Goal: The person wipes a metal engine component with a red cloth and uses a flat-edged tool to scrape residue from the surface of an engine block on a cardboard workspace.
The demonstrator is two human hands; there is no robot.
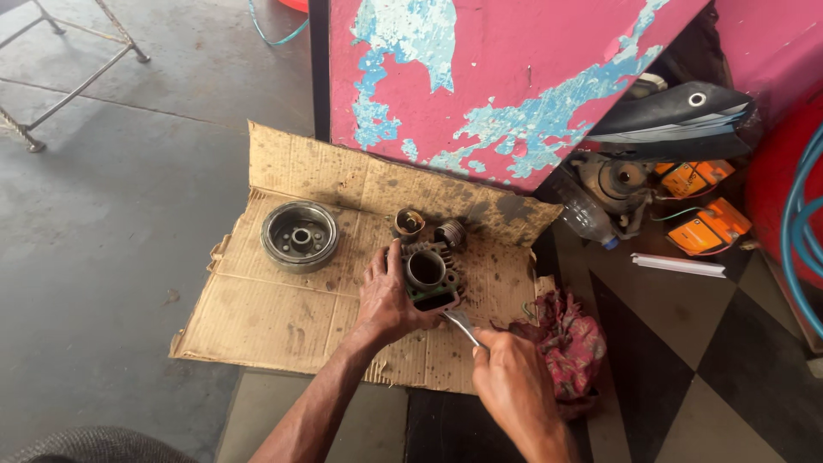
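Note:
A greasy finned engine cylinder block (pixel 429 276) with a round bore lies on a stained sheet of cardboard (pixel 283 317). My left hand (pixel 383 296) grips its left side, thumb by the bore's rim. My right hand (pixel 514 384) holds a flat metal tool (pixel 461 324) whose tip meets the block's lower right edge. Just beyond the block stand a small brown piston (pixel 410 223) and a dark ribbed metal part (pixel 450 233).
A round metal flywheel (pixel 299 235) rests at the cardboard's left. A red patterned rag (pixel 568 341) lies by my right hand. Behind are a pink peeling panel (pixel 514 77), a plastic bottle (pixel 587 214), orange boxes (pixel 710 227) and a blue hose (pixel 801 231).

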